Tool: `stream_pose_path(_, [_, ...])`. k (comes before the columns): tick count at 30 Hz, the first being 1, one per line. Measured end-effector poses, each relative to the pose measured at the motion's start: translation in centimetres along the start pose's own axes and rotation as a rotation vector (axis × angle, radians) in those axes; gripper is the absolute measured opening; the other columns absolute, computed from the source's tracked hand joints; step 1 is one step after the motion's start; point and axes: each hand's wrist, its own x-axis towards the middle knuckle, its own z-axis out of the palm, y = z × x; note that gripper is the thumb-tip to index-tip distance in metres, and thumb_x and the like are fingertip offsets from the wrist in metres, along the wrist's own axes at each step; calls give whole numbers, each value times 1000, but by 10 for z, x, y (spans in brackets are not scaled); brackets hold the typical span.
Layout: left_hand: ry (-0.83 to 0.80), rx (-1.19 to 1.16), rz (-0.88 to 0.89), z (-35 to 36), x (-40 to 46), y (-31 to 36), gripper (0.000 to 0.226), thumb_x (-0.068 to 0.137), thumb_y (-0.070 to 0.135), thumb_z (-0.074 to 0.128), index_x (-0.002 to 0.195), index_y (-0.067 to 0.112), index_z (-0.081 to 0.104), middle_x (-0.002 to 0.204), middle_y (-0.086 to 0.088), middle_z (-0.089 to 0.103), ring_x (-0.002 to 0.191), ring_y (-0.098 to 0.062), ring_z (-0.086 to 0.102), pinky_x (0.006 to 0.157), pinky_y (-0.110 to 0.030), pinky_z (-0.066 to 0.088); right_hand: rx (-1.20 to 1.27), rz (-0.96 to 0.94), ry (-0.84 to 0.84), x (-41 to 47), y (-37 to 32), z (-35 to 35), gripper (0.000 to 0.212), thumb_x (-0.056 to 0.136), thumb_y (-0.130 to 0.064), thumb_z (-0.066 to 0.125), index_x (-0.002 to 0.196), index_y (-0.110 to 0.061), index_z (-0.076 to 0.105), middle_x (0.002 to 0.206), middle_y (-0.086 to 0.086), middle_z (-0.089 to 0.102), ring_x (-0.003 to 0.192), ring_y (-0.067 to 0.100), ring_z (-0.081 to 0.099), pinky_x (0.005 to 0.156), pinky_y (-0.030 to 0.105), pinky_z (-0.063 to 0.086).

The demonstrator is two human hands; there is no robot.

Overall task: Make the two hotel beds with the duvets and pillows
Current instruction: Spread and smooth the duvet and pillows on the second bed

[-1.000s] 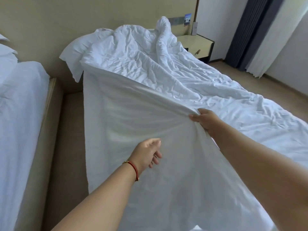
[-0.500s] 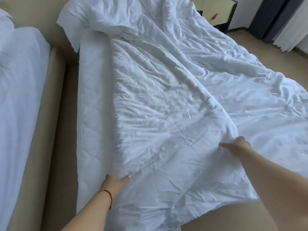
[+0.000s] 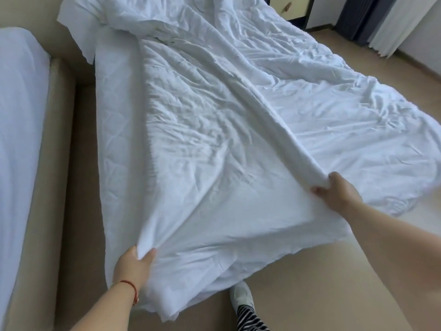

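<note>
Across the bed (image 3: 105,130), both hands (image 3: 133,266) (image 3: 338,197) pinch the lengthwise-lying duvet (image 3: 214,144).

Two beds (image 3: 114,163) (image 3: 21,115), one duvet (image 3: 238,139), one pillow (image 3: 76,17), two hands (image 3: 133,266) (image 3: 338,194), one shoe (image 3: 242,295)

A hotel bedroom: two beds (image 3: 114,120) in white linen stand side by side, with a nightstand (image 3: 296,7) and long curtains (image 3: 391,22) beyond.

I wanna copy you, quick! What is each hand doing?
Left hand: pinching the duvet near its foot edge.
Right hand: gripping a raised duvet fold.
</note>
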Motion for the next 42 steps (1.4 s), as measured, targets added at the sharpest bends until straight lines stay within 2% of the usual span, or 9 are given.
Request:
stream_pose_path(7, [161,416,397,20,-33,42,68,77,41,72,135,15,47,136,-11,46,125,-33,43,102,-42,41,-404,-63,106,-55,-12,14,83,80,-59,60,143,-21,20,138,9,32,128,28,33,99,41,33])
stream_pose_path(12, [7,731,847,76,-69,45,96,26,72,81,102,17,61,98,-3,60,84,-23,57,62,-34,55,-287,-407,-58,-83,-7,50,87,72,-64,66,141,-26,31,143,-1,30,136,21,27,110,36,23])
stream_pose_path(16, [-68,859,798,97,-60,31,120,13,78,76,111,9,68,112,-9,64,102,-26,50,73,-41,57,-14,7,137,-66,12,50,91,72,-70,61,138,-15,33,141,8,34,133,28,33,109,42,26])
stream_pose_path(21, [-107,854,858,92,-51,46,79,88,11,59,154,18,16,160,4,14,139,-21,34,111,-30,35,253,266,-35,-24,38,50,79,71,-67,66,120,-8,44,119,15,57,108,37,55,93,46,44])
stream_pose_path(23, [-208,733,804,88,-40,53,67,91,-1,42,151,28,30,153,1,36,135,-19,42,109,-26,35,292,155,-9,-19,36,51,59,78,-53,67,112,-7,51,108,18,62,96,36,58,79,41,47])
stream_pose_path(29, [-587,655,663,48,-21,85,16,73,12,76,72,25,67,69,12,60,67,-5,56,57,-14,40,26,84,131,-20,51,7,48,81,-59,59,94,-14,49,88,11,60,81,33,55,69,38,42])
stream_pose_path(35, [-681,383,520,51,-33,103,28,83,46,70,103,26,74,109,7,70,99,-6,62,91,-25,50,-406,126,207,-25,23,14,58,84,-53,59,125,-16,39,128,14,44,121,32,40,94,43,37])
stream_pose_path(39, [-175,487,745,82,-29,112,51,100,49,33,149,32,31,160,2,20,147,-17,15,120,-37,11,-401,-261,125,-31,-38,40,73,90,-65,34,151,-33,10,159,5,9,146,24,6,115,50,7])
stream_pose_path(42, [-322,801,676,110,-28,104,59,98,58,21,152,41,4,163,5,-7,150,-18,-5,118,-50,-3,-502,-433,-210,-43,-58,76,73,87,-73,27,149,-44,2,161,-2,-5,148,22,-6,113,58,-3])
